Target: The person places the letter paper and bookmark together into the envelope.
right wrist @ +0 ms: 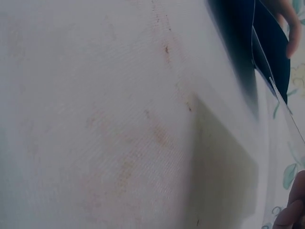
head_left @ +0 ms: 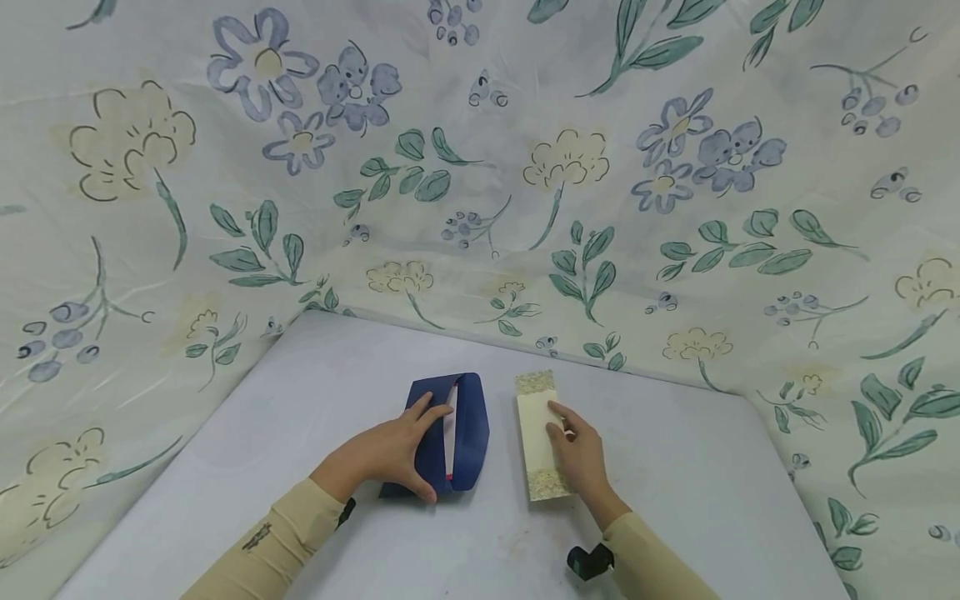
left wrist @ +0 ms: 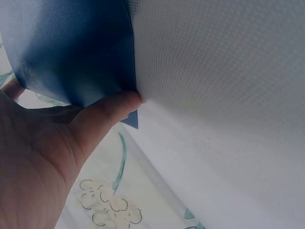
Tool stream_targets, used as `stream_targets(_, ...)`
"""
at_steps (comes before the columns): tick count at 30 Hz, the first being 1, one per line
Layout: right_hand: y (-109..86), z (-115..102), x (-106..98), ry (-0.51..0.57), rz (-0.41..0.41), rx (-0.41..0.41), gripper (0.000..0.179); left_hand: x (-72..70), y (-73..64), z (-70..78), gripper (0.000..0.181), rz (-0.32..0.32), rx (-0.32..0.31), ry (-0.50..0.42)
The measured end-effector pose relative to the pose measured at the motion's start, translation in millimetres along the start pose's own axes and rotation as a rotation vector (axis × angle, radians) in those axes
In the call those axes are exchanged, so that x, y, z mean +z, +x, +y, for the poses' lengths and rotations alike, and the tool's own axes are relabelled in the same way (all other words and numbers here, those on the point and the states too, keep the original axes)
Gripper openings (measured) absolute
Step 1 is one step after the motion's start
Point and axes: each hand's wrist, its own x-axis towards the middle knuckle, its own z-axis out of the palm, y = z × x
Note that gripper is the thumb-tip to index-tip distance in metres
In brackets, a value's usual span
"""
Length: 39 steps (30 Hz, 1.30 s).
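Observation:
A dark blue envelope [head_left: 471, 442] lies left of the table's middle in the head view, its flap side to the right. Along its opening shows a narrow white strip with a red spot at the near end. My left hand [head_left: 393, 450] holds the envelope, fingers over its face and thumb at the near edge; the left wrist view shows the thumb [left wrist: 107, 112] against that edge. To the right, my right hand [head_left: 581, 454] pinches the right edge of a cream card [head_left: 536, 429] with speckled bands at both ends. The right wrist view catches this card nearly edge-on, above its shadow.
Both things are over a white table [head_left: 675, 467] with faint brownish marks near the front. Floral fabric [head_left: 465, 208] rises behind the table and along its sides. A black wrist device [head_left: 590, 562] sits below my right wrist.

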Motion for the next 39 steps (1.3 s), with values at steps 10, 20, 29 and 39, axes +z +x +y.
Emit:
stream_targets(10,1.2,-12,11,0.015,0.009,-0.009,0.037,0.0,0.2,-0.8,0.13,0.005,0.001,-0.005)
stream_targets(20,0.5,-14,17,0.009,-0.003,0.018,0.037,0.4,1.2,-2.1,0.13,0.009,0.006,-0.001)
stream_targets(29,0.7,-19,23,0.025,-0.013,-0.009,0.037,-0.2,0.2,-1.2,0.129,0.005,-0.003,-0.002)
stream_targets(39,-1.1,-25,30,0.02,-0.027,-0.015,0.037,-0.4,-0.1,-0.4,0.13,0.003,-0.005,-0.003)
